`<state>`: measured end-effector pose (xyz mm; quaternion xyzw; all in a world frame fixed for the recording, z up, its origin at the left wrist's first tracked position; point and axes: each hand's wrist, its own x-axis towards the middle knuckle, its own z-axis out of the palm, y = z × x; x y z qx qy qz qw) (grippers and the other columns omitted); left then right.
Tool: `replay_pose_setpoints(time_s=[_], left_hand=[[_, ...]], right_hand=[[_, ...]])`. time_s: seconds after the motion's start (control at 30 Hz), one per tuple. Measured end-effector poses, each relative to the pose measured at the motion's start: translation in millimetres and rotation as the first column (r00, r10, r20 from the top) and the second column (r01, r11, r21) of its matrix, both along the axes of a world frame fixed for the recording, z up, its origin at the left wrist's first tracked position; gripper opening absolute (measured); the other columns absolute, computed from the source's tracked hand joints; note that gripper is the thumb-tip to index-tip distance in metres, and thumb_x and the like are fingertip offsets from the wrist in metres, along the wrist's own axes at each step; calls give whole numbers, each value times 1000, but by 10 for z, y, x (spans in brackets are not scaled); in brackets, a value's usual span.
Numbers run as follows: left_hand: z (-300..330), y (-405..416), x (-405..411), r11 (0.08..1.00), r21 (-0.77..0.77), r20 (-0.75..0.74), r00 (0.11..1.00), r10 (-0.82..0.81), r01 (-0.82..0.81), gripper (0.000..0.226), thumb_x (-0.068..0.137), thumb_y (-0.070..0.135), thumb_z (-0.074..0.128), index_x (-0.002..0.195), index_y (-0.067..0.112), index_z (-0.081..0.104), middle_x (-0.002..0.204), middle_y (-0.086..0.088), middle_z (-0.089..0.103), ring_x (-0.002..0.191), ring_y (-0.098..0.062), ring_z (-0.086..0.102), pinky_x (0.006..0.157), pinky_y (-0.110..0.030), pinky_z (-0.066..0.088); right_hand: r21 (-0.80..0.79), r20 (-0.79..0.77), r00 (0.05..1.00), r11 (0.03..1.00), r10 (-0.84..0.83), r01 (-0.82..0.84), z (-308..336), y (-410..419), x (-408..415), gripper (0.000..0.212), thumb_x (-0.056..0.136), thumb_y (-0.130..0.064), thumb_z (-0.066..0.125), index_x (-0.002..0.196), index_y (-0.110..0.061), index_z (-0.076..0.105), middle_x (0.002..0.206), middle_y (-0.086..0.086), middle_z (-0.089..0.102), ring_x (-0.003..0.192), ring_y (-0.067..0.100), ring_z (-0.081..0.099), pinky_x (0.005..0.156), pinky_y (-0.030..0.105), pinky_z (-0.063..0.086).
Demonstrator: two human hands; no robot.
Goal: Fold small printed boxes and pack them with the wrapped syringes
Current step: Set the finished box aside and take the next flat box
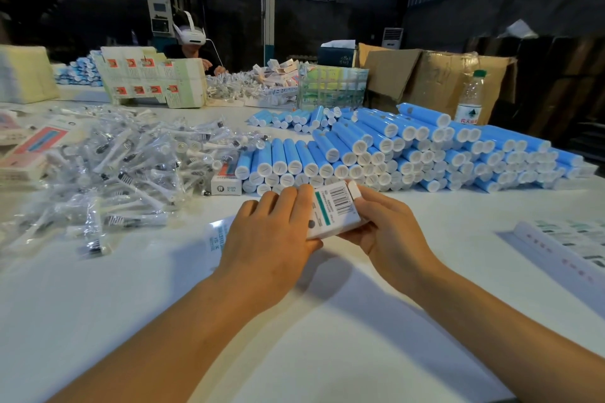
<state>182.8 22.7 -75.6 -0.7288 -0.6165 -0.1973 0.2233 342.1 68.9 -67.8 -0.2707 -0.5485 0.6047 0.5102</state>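
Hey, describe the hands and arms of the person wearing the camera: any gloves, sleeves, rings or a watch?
Both forearms are bare up to the bottom edge of the picture, with no sleeves in view. The left hand and the right hand wear no gloves. No ring, watch, bracelet or marking shows on the parts that are visible. The nails look short and unpainted where they can be seen.

White table [327,321] under blue tubes [409,154]

On the table [98,304], the wrapped syringes [124,163] lie heaped at left and stacked tubes [409,154] at right. A small box [334,209] sits between both hands, just before the tubes. A bottle [469,98] stands behind them.
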Motion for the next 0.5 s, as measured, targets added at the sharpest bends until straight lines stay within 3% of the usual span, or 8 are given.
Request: replay_pose_setpoints(time_s=[0.13,0.37,0.5], left_hand=[[-23,10,-2,1000,3,-39,999,3,-3,72,92,58,30,147,17,6,144,1,28,123,-20,34,96,-31,29],[-28,4,23,1000,1,-33,999,-1,1,71,93,57,29,146,17,4,143,2,28,122,-19,34,95,-31,29],[1,-10,60,1000,-17,-24,999,21,-21,72,93,56,33,147,15,11,140,0,34,119,-20,38,92,-31,32]], right_hand=[[-21,26,998,998,-59,60,-39,20,-3,40,95,1,34,95,-21,68,91,7,74,86,21,71,69,31,58],[60,100,981,985,-168,162,-62,4,-19,44,96,-4,32,88,-27,68,81,-2,74,80,14,71,65,25,57],[130,171,967,977,-189,168,-107,-15,-28,33,99,-10,37,118,-28,57,91,-5,73,86,9,69,65,19,55]])
